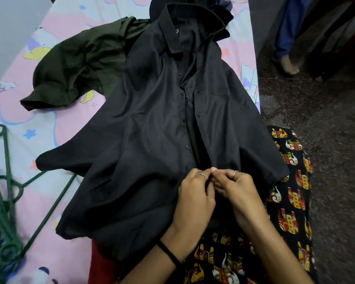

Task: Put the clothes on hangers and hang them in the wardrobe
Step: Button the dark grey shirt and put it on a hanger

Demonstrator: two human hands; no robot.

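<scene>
The black shirt (162,124) lies flat on the bed (49,128), collar at 12 o'clock. My left hand (195,197) and right hand (238,191) pinch its bottom button edge. The small button could slip out. The green hangers (2,201) wait at 9 o'clock.

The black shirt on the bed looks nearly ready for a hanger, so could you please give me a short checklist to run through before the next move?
1. Black shirt lies spread flat, front up on the bed: ok.
2. Collar turned out and accessible for a hanger: ok.
3. Placket fully buttoned: not ok; the upper front lies open, and the left hand and right hand pinch the fabric at the bottom of the placket.
4. Green hangers within reach on the bed's left: ok.
5. A hand free to take a hanger: not ok, both are busy.
6. Wardrobe open and ready: cannot tell, not in view.
</scene>
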